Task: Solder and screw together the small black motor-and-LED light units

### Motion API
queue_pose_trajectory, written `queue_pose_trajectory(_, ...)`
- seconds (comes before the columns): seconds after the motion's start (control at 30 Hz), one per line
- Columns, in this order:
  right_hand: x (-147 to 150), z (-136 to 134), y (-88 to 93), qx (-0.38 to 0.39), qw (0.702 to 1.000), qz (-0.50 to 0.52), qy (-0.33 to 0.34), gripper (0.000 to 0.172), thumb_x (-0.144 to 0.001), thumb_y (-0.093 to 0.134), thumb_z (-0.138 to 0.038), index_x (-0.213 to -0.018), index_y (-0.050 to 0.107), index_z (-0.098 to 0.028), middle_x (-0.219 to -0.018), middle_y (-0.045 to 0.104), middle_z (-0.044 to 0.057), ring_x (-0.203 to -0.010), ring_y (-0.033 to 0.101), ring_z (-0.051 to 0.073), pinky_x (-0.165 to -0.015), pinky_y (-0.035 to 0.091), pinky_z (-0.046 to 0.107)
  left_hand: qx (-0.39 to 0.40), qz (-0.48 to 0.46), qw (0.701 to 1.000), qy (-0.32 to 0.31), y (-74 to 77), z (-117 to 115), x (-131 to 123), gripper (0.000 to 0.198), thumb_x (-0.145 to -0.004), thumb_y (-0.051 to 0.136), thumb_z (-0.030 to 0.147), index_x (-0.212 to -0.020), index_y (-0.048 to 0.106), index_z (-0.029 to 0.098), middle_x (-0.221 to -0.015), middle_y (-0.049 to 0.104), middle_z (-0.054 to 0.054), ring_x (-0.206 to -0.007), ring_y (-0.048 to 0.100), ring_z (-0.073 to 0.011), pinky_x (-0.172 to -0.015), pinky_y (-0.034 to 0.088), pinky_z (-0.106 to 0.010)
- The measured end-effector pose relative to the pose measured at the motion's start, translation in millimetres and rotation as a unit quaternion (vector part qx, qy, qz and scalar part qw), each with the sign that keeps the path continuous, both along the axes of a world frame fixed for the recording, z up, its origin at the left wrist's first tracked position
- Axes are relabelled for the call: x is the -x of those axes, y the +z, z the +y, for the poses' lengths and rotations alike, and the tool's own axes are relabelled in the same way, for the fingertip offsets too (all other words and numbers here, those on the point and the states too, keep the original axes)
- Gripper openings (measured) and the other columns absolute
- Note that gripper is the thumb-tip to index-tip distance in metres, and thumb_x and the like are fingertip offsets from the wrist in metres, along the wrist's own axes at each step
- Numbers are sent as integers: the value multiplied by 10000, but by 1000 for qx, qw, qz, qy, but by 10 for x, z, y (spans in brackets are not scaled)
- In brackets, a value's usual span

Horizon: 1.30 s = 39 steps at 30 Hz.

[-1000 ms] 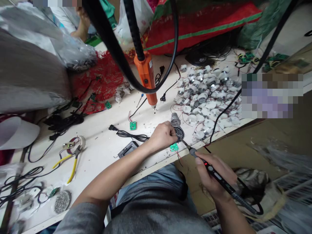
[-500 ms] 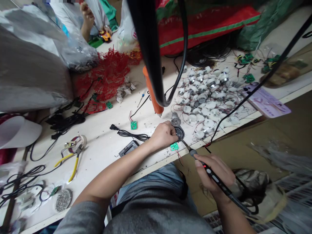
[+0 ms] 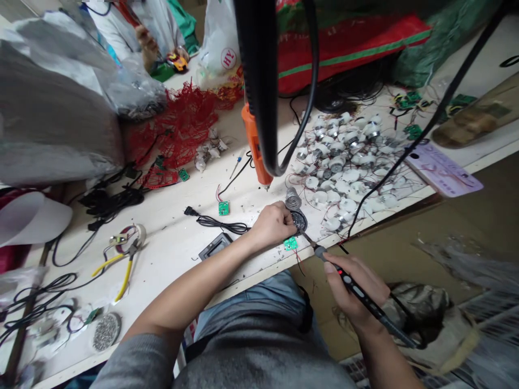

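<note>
My right hand point(image 3: 359, 281) is closed around a black soldering iron point(image 3: 357, 294) with a small red light on its handle. The iron's metal tip points up and left, to the edge of a small round dish point(image 3: 300, 220) of dark bits. My left hand point(image 3: 275, 222) is closed at that dish's left side, fingertips bent down; what they pinch is hidden. Just below those fingers lies a green circuit board point(image 3: 290, 243) with thin red and black wires. A metal coil spring holder point(image 3: 292, 200) stands right behind the dish.
An orange electric screwdriver point(image 3: 257, 148) hangs over the bench. White motor-like parts point(image 3: 340, 162) with thin wires are heaped at right. A plug cord point(image 3: 221, 222), black frame point(image 3: 215, 247) and yellow-handled pliers point(image 3: 125, 270) lie leftward. Across the bench, a person's hand point(image 3: 146, 46) is raised.
My hands and the soldering iron keep nearly the same place. The view has shifted slightly, and the hanging screwdriver's black cable appears farther right.
</note>
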State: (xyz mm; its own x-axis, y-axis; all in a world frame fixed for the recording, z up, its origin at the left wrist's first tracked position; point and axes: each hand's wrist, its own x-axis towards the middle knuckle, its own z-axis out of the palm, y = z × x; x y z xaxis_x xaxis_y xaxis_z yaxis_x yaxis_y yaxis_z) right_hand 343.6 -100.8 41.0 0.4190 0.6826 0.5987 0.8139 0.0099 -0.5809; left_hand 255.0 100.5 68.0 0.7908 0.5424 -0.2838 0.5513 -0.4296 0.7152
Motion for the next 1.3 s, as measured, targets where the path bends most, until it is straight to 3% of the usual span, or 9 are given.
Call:
queue_pose_trajectory(0.6, -2, 10, 57, -10, 1000, 7, 3, 156, -891, 628, -95, -1003, 689, -184, -836, 733, 35, -697, 689, 129, -677, 558, 224, 0, 9, 1000, 6, 22, -2, -15, 139, -687, 690, 67, -592, 650, 160, -680, 581, 14, -660, 538, -128, -653, 414, -249)
queue_pose_trajectory(0.8, 7, 26, 80, -25, 999, 18, -24, 152, -895, 629, -116, -1003, 701, -194, -813, 735, 26, -661, 683, 134, -641, 549, 225, 0, -5, 1000, 3, 163, 23, 89, 133, -695, 657, 52, -610, 659, 154, -736, 599, -1, -698, 562, -126, -680, 429, -251)
queue_pose_trajectory(0.97, 9, 39, 33, -18, 999, 26, -24, 122, -905, 628, -146, -982, 708, -198, -815, 739, 26, -673, 694, 135, -642, 546, 214, -9, -36, 999, -10, 468, 2, 412, 133, -704, 641, 43, -638, 673, 154, -723, 571, 11, -665, 555, -108, -651, 424, -234)
queue_pose_trajectory(1.17, 8, -17, 54, -9, 1000, 26, -12, 148, -899, 634, -137, -1006, 707, -207, -834, 745, 29, -681, 687, 136, -654, 546, 226, -84, -67, 994, 0, 888, -17, 1021, 156, -762, 618, 68, -658, 683, 165, -705, 582, 15, -646, 544, -93, -615, 422, -209)
queue_pose_trajectory(1.3, 37, 21, 32, -5, 999, 38, -35, 114, -922, 623, -213, -964, 728, -207, -832, 758, 45, -697, 695, 156, -652, 547, 253, -151, -65, 985, 57, 958, -69, 1495, 165, -829, 623, 149, -699, 715, 191, -718, 593, 12, -612, 519, -87, -566, 409, -206)
